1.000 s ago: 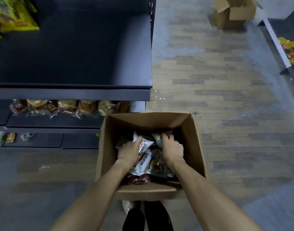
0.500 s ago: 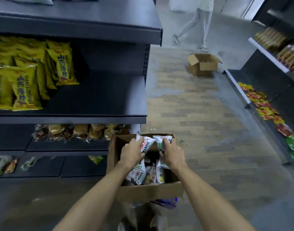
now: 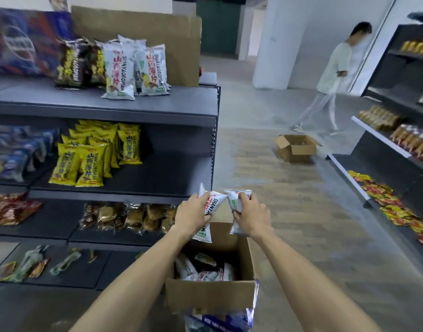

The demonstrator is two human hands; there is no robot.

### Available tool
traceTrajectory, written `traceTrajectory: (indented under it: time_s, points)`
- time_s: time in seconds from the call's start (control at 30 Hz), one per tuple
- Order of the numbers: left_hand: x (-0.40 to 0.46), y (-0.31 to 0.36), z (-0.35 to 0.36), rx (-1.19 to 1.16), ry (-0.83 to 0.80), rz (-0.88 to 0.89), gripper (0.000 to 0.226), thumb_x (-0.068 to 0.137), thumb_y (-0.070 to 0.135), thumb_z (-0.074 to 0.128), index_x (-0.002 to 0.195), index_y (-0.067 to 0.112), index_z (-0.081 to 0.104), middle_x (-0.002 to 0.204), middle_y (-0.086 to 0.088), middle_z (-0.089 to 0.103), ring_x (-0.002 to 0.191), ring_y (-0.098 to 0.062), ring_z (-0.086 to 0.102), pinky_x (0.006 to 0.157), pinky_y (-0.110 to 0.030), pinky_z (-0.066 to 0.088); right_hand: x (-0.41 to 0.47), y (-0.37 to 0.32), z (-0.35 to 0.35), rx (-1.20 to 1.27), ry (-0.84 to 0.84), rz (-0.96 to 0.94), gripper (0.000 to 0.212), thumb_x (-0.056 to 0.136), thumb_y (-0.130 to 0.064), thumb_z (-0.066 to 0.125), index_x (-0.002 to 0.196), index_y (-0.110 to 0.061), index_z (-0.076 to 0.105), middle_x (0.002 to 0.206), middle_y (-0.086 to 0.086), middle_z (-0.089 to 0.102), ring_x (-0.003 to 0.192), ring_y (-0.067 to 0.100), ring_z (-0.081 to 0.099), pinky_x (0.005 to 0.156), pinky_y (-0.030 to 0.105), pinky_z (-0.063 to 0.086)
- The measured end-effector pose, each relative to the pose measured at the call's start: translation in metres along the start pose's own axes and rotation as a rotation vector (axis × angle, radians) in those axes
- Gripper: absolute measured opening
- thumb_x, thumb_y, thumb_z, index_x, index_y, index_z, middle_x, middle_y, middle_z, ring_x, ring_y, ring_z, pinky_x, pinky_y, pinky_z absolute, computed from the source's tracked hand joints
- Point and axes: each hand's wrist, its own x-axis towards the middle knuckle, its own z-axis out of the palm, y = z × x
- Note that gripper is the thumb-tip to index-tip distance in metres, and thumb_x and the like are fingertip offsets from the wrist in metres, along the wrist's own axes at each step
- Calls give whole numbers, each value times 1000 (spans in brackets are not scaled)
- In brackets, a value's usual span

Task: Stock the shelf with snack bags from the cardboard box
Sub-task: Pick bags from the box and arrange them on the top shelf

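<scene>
My left hand [image 3: 192,212] grips a white snack bag [image 3: 211,203] with red lettering, lifted above the open cardboard box [image 3: 210,295]. My right hand [image 3: 250,215] grips a second white snack bag [image 3: 237,202] beside it. More white bags [image 3: 201,269] lie inside the box on the floor. The dark shelf unit [image 3: 133,109] stands to the left; its top level carries upright white snack bags [image 3: 136,68], the level below holds yellow bags [image 3: 90,152].
A person [image 3: 330,75] walks at the back right near a second open cardboard box [image 3: 295,147] on the floor. Another shelf unit [image 3: 397,144] with snacks lines the right side. A cardboard sheet [image 3: 179,44] leans behind the top shelf. Blue packaging [image 3: 229,319] lies under my box.
Both hands have lifted one white bag each out of the box. My view has tilted up from the box to the shelves and aisle.
</scene>
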Motion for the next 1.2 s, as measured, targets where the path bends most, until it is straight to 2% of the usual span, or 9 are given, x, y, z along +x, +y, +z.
traceTrajectory:
  time_s: [0.1, 0.33, 0.6, 0.73, 0.97, 1.2]
  points:
    - [-15, 6, -30, 8, 69, -41, 57, 85, 42, 65, 135, 29, 40, 108, -8, 54, 94, -35, 61, 79, -42, 49, -8, -5, -27, 45, 70, -33, 43, 90, -43, 58, 128, -27, 46, 127, 7, 49, 100, 38, 61, 78, 40, 47]
    - [-42, -3, -97, 47, 216, -177, 55, 81, 38, 70, 129, 24, 46, 102, -8, 54, 88, -34, 62, 74, -40, 50, -22, -32, -83, 64, 204, -170, 37, 94, -49, 49, 122, -25, 49, 114, 8, 52, 84, 38, 62, 67, 38, 47]
    - [-54, -25, -178, 100, 384, -211, 57, 82, 40, 71, 131, 23, 46, 103, -9, 58, 86, -31, 65, 72, -40, 56, -18, -84, -146, 77, 327, -247, 39, 93, -47, 53, 125, -25, 50, 118, 7, 53, 90, 38, 63, 67, 37, 41]
    - [-46, -48, -211, 98, 438, -221, 60, 82, 39, 72, 132, 23, 45, 105, -10, 59, 88, -31, 65, 73, -40, 56, -8, -117, -164, 93, 368, -283, 37, 92, -47, 54, 121, -25, 49, 115, 6, 53, 87, 37, 63, 68, 38, 45]
    - [-28, -101, -254, 118, 483, -227, 59, 81, 38, 74, 131, 21, 47, 108, -10, 60, 93, -32, 66, 75, -40, 55, 20, -184, -178, 79, 409, -280, 42, 93, -48, 52, 129, -25, 48, 120, 8, 53, 93, 35, 64, 75, 40, 50]
    - [3, -167, -286, 100, 505, -174, 66, 84, 36, 71, 141, 24, 39, 107, -10, 57, 93, -33, 64, 76, -42, 52, 54, -259, -201, 99, 507, -261, 42, 95, -54, 47, 123, -23, 49, 115, 7, 52, 89, 34, 63, 65, 34, 41]
